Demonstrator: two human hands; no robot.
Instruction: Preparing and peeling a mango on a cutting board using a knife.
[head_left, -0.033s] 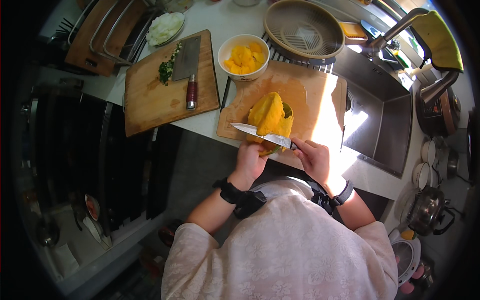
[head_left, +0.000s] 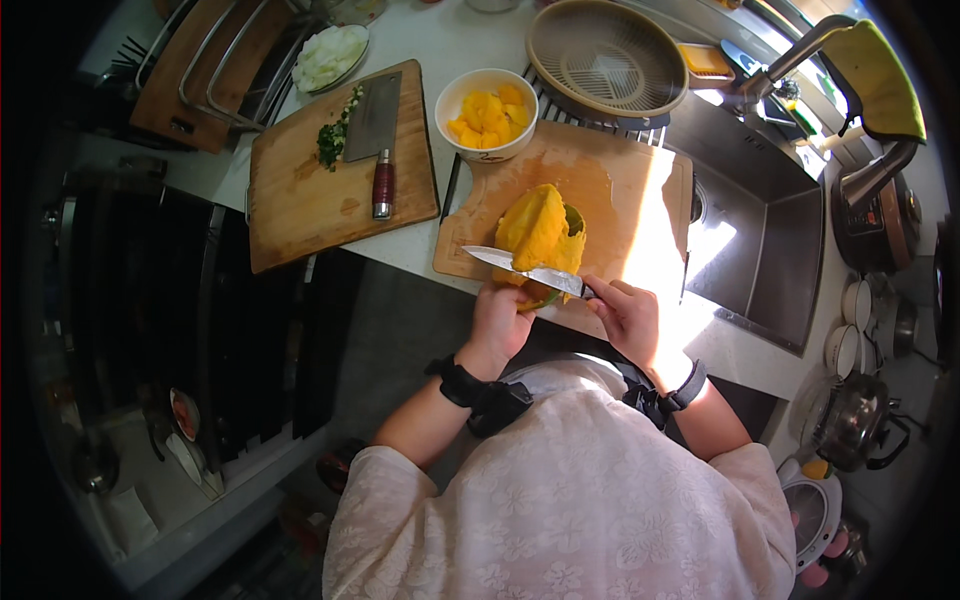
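Now, your left hand (head_left: 503,318) grips the mango (head_left: 538,228) from its 7 o'clock side. Your right hand (head_left: 630,315), between 4 and 5 o'clock, is wrapped around the handle of the pointed knife (head_left: 518,266). The mango is over the wooden cutting board (head_left: 585,160), a little toward 8 o'clock from its middle; I can't tell if it touches the wood. The blade crosses the mango's near side, tip toward 10 o'clock. It runs close to your left fingers, and some fingertips are hidden, so tuck them well away from the sharp edge. Wet mango can slip, so hold it firmly without squashing it. Small, slow cuts should work best. The white bowl (head_left: 447,130) of mango chunks (head_left: 487,116) is near, at 11 o'clock; don't bump it.
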